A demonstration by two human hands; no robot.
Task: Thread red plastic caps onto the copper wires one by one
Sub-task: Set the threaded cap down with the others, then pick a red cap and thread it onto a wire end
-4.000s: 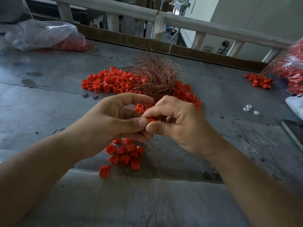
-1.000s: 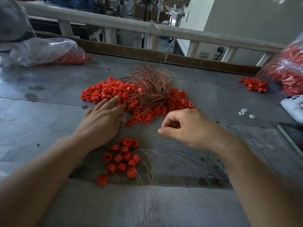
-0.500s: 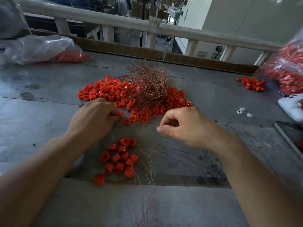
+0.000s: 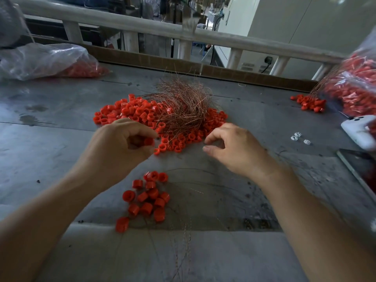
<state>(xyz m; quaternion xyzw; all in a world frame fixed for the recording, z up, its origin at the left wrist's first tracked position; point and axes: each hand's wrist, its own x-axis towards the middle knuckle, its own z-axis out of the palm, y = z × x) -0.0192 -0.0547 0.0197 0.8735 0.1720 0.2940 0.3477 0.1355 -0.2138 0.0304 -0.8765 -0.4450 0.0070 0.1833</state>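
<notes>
We found the left hand [image 4: 120,147] over the surface [image 4: 50,151], its grip clamped on a single red cap [image 4: 148,141] between thumb and fingertips. The right hand [image 4: 236,149] was level with it, thumb and forefinger curled and apart; we could not tell whether it held a wire. Both hands were at the near edge of the main heap of caps [image 4: 130,112], which carried the tangle of copper wires [image 4: 183,110]. A smaller cluster of caps [image 4: 148,198] lay nearer to us.

The wire tangle [image 4: 181,106] lies on the cap heap [image 4: 126,110], behind a smaller cap cluster [image 4: 148,198].
</notes>
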